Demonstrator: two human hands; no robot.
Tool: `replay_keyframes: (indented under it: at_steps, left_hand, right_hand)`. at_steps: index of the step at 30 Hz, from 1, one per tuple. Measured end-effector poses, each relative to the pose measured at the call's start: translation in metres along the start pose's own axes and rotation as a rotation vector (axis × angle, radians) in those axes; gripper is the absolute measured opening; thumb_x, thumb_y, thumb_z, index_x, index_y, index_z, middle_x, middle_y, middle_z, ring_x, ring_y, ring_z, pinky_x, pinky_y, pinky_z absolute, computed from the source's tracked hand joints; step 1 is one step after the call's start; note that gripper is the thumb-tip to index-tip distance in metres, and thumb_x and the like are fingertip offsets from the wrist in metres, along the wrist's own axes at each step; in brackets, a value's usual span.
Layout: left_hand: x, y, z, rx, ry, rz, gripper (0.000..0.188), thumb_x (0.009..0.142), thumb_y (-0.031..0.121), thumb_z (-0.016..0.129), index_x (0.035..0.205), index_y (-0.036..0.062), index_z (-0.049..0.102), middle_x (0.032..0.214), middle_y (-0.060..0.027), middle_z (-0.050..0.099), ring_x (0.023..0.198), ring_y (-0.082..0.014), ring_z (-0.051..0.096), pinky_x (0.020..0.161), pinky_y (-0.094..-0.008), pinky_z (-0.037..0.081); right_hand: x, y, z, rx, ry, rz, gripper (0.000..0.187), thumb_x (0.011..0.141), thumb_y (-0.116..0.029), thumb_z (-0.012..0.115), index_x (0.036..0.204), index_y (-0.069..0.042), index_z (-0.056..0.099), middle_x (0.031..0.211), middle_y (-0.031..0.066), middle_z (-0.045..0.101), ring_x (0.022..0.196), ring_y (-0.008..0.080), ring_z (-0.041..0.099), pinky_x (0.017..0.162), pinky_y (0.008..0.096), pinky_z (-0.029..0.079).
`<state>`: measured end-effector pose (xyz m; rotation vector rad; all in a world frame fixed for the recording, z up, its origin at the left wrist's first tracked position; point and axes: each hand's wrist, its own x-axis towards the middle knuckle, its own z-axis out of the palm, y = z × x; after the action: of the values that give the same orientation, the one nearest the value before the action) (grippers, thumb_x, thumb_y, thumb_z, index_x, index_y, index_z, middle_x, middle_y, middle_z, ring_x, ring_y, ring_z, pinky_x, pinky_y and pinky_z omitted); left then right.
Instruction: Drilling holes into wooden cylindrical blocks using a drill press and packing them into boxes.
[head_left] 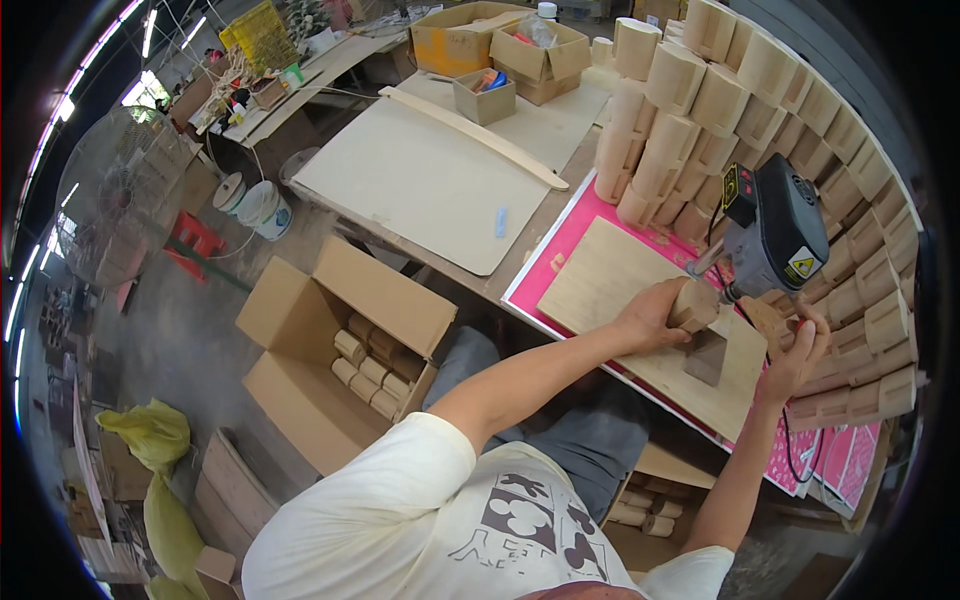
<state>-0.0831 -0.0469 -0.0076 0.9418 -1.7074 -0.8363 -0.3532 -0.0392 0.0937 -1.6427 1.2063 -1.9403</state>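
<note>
L hand (pixel 651 314) holds wood blk (pixel 694 304) nr drill (pixel 785 220), R hand (pixel 797 352) opp. side.

The floor (pixel 215 340) is grey. At ten o'clock, tube lights (pixel 149 33) shine; at nine o'clock stands a red stool (pixel 195 243).

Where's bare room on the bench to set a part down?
Biggest: tan sheet, between the long wooden strip and the sheet's near edge, left of the blue item. Smaller: plywood's left part, between pink sheet and left hand. Crowded: around left hand, right hand and grey-black machine; stacked wooden blocks behind.
</note>
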Motion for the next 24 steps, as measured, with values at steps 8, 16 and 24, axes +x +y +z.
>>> replay_keyframes:
  at_steps: [8, 16, 24]
  left_hand:
    - [-0.001, -0.001, 0.002, 0.031, 0.014, -0.017, 0.092, 0.078, 0.019, 0.099, 0.157, 0.0050, 0.055, 0.144, -0.0255, 0.069, 0.136, -0.0473, 0.065, 0.117, -0.0507, 0.053]
    - [-0.001, -0.003, 0.004, -0.010, -0.007, -0.087, 0.090, 0.077, 0.018, 0.100, 0.156, 0.0049, 0.057, 0.141, -0.0199, 0.073, 0.136, -0.0371, 0.069, 0.118, -0.0468, 0.054]
    - [0.003, -0.021, 0.010, -0.073, -0.131, -0.102, 0.090, 0.087, 0.013, 0.098, 0.161, 0.0047, 0.049, 0.146, -0.0158, 0.070, 0.137, -0.0269, 0.068, 0.119, -0.0423, 0.054]
  right_hand:
    - [0.005, 0.000, 0.010, -0.076, 0.007, -0.147, 0.033, 0.125, -0.023, 0.048, 0.139, -0.001, 0.068, 0.133, 0.0087, 0.072, 0.119, 0.0158, 0.065, 0.106, 0.0339, 0.050]
    - [0.120, 0.026, 0.033, 0.032, -0.043, 0.040, 0.043, 0.121, -0.034, 0.060, 0.143, 0.001, 0.073, 0.139, 0.0070, 0.074, 0.127, 0.0176, 0.067, 0.111, 0.0344, 0.052]
    - [0.128, 0.038, 0.048, 0.124, -0.051, 0.123, 0.033, 0.117, -0.032, 0.060, 0.123, -0.006, 0.080, 0.115, 0.0037, 0.078, 0.107, 0.0154, 0.070, 0.097, 0.0336, 0.054]
